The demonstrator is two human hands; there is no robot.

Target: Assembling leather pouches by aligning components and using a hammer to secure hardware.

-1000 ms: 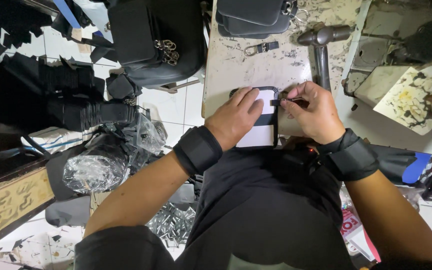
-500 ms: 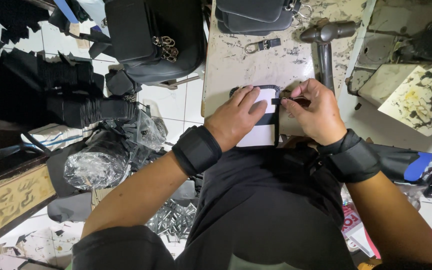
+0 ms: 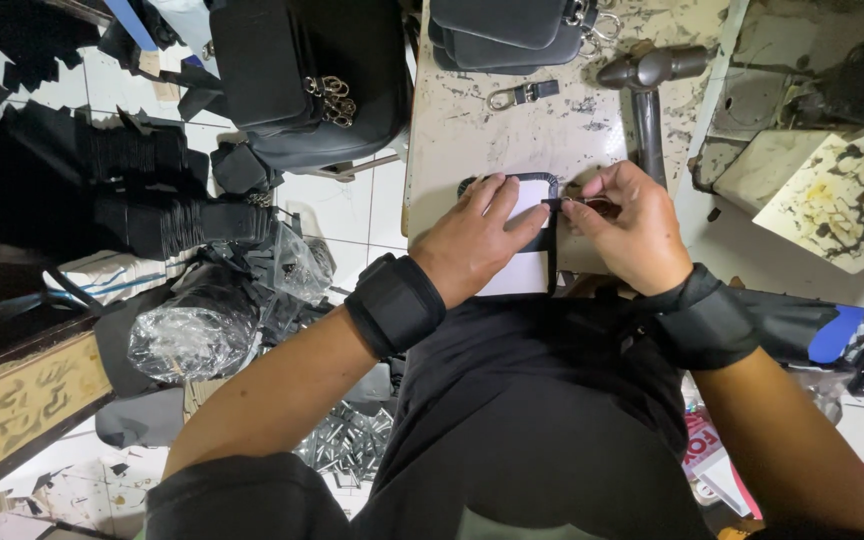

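Observation:
A white panel with a black trimmed edge [image 3: 525, 196] lies on the stained worktable [image 3: 492, 130] in front of me. My left hand [image 3: 477, 240] presses flat on the panel, fingers spread over it. My right hand [image 3: 629, 225] pinches a narrow black strap [image 3: 552, 235] that runs down the panel's right side, with a small tool or fitting between its fingertips that is too small to make out. Both wrists wear black bands.
A hammer [image 3: 647, 85] lies on the table just beyond my right hand. A small black strap with a metal clasp [image 3: 520, 95] and stacked black bags [image 3: 512, 25] lie further back. A black bag [image 3: 302, 85], black fabric stacks and plastic-wrapped bundles [image 3: 192, 330] crowd the floor at left.
My right hand has shifted slightly along the strap at the panel's top right corner. The left hand stays pressed on the panel.

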